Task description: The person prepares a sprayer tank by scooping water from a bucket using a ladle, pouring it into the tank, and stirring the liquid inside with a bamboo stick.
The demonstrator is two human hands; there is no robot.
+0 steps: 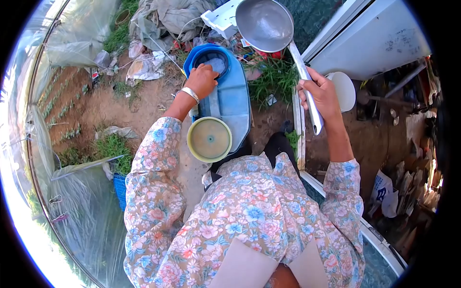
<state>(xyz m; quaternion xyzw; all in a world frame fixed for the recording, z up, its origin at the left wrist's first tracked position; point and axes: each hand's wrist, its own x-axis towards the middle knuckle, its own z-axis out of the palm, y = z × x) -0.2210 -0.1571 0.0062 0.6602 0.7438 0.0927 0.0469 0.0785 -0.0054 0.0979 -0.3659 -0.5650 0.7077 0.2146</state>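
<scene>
My right hand (319,96) is wrapped round the handle of a metal ladle (265,25), whose large round bowl is at the top of the view. My left hand (202,80) is at the round opening of a blue plastic tank (234,103); its fingertips reach over the opening's rim and are partly hidden, so what they hold is unclear. A strainer-like insert (218,65) shows in the opening. Below my left hand, a round yellowish lid (210,139) lies against the tank's near end, facing up.
A white bucket (342,91) stands right of my right hand, beside a white panel (365,43). A white foam box (222,19) and crumpled sheeting (168,19) lie at the top. Plastic film (81,206) hangs on the left, near a blue basket (120,191).
</scene>
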